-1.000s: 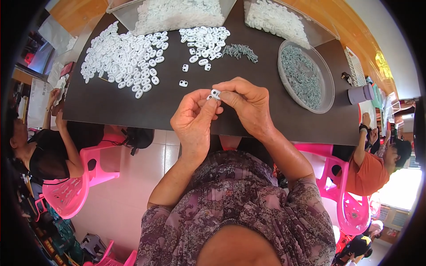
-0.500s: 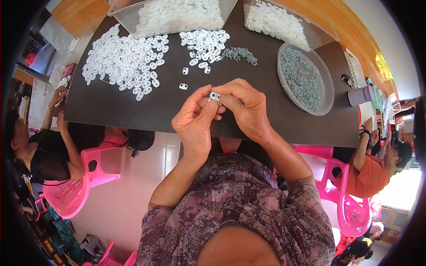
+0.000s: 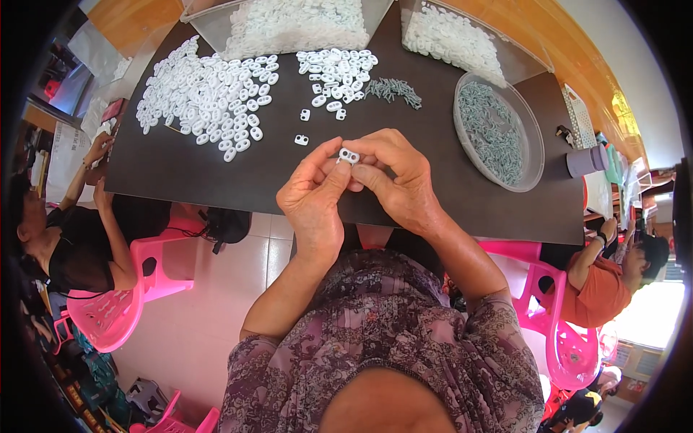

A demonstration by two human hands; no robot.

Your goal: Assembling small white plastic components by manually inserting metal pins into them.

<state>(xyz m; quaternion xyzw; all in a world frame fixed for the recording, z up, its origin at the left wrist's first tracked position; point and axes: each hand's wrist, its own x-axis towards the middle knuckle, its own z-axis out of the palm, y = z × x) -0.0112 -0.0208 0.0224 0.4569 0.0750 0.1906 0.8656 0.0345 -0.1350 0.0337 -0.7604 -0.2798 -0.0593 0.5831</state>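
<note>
Between my hands, over the near part of the table, is a small white two-hole plastic piece (image 3: 349, 156) that looks like a cord lock. My left hand (image 3: 317, 195) is closed, its thumb and fingers gripping the piece from the left. From the right, my right hand (image 3: 397, 177) pinches it with thumb and forefinger. Beyond my hands, two loose white two-hole pieces (image 3: 302, 140) lie apart from a small pile of white pieces (image 3: 336, 68). Beside that pile sits a heap of thin grey-green pieces (image 3: 393, 91), possibly springs. What my curled fingers cover is hidden.
A wide heap of white oval pieces (image 3: 209, 101) spreads on the left of the dark table (image 3: 216, 177). Clear bins (image 3: 379, 18) of white parts stand at the back. A round tub (image 3: 535, 144) of grey-green pieces is right, near a grey cup (image 3: 587, 159). People sit at both sides.
The white piece now shows both holes more fully between my fingers. My right thumb has shifted slightly down and left. The person on the right has moved an arm and head a little.
</note>
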